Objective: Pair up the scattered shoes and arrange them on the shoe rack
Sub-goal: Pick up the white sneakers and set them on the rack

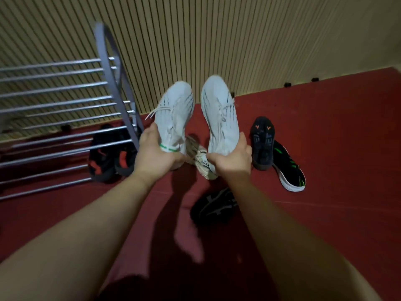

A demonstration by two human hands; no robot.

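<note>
both hands grip white sneakers — left hand (157, 152) one (174, 115), right hand (231, 157) the other (220, 114).

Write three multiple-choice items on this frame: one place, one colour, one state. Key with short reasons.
1. The green-striped black shoe lies: A on the rack; B on the red floor; C in a hand.
2. The left-hand shoe and right-hand shoe are: A white; B black; C red.
3. The right hand is: A hanging idle; B gripping a shoe; C pressing the wall.
Key: 1 B, it rests on the floor beside the orange-marked shoe. 2 A, both uppers are white. 3 B, its fingers curl round the right-hand shoe's heel end.
</note>
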